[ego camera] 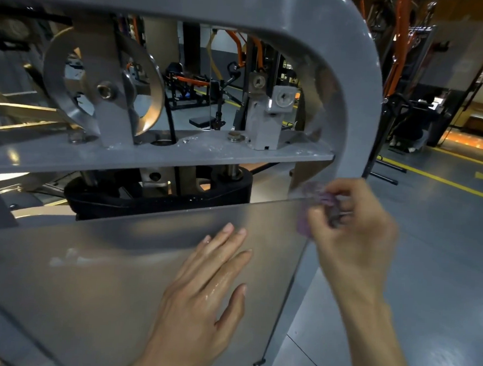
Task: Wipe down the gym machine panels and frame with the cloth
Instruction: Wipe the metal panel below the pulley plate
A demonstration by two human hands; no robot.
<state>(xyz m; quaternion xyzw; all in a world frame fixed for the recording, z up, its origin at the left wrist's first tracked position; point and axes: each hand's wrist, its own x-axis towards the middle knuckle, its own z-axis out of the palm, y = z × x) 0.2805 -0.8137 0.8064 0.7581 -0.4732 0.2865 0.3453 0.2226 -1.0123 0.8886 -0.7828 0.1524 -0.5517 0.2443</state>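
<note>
Your left hand point(200, 287) lies flat on the panel point(102, 273), fingers straight and spread a little, pointing up toward the panel's top edge; its skin shines wet. Your right hand point(353, 226) is at the panel's upper right corner, fingers curled round the cloth point(315, 207), a small purple wad that shows past your fingertips on the left side of the hand and touches the corner where the panel meets the frame point(359, 91). The hand and cloth are blurred, so the exact grip is hard to read. The grey frame curves up and over from that corner, and inside it sit a pulley point(105, 86) on the left and a flat plate point(180, 150) with bolts across the middle. The two hands are near each other, not touching
</note>
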